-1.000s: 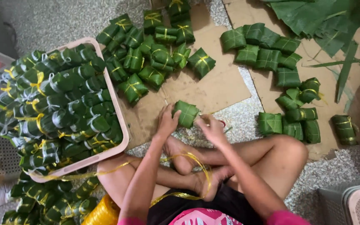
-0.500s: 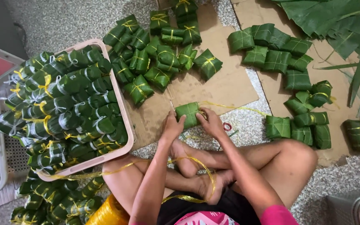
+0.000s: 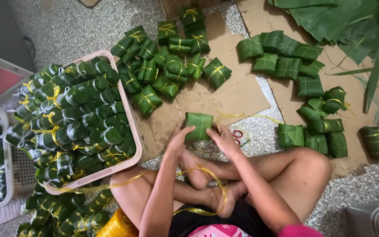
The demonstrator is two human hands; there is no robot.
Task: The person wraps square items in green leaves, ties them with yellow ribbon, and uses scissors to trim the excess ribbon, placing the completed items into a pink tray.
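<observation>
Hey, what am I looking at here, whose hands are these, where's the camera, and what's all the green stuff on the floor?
This is one view from a camera worn on a person's head, looking down at their own crossed legs and bare hands. The left hand and right hand together hold a leaf-wrapped parcel that shows no string. To the left stands a pink tray heaped with tied leaf rolls. On the flattened cardboard ahead lie tied parcels with yellow string, and to the right parcels mostly without string. Loose green leaves lie at top right. A yellow string crosses the legs, and a yellow spool sits near the knee.
</observation>
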